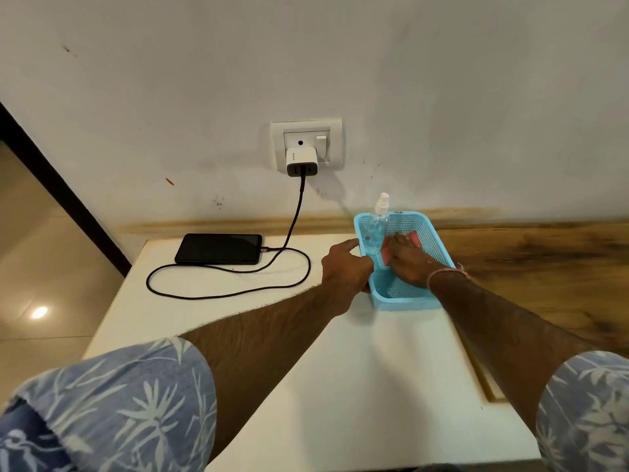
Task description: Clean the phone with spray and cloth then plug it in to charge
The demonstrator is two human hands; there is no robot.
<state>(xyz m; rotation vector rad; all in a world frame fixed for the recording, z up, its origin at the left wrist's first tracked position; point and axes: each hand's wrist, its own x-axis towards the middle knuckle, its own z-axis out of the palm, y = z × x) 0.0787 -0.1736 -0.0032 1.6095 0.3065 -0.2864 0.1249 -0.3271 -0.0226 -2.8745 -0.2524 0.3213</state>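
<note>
Left of centre the phone (218, 248) lies on the desk (340, 369), cable (238, 294) plugged in. I have the left hand (347, 267) clasping the basket (405, 303) wall, likely to steady it. Inside, the right hand (408, 262) seems to pinch the pink cloth (414, 236) beside the spray bottle (376, 229).

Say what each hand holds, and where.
Left hand grips the blue basket by its left wall. Right hand lies on the pink cloth; a grip cannot be told.

Head-worn camera looks down across the table (340, 386) to the wall (442, 80).
</note>
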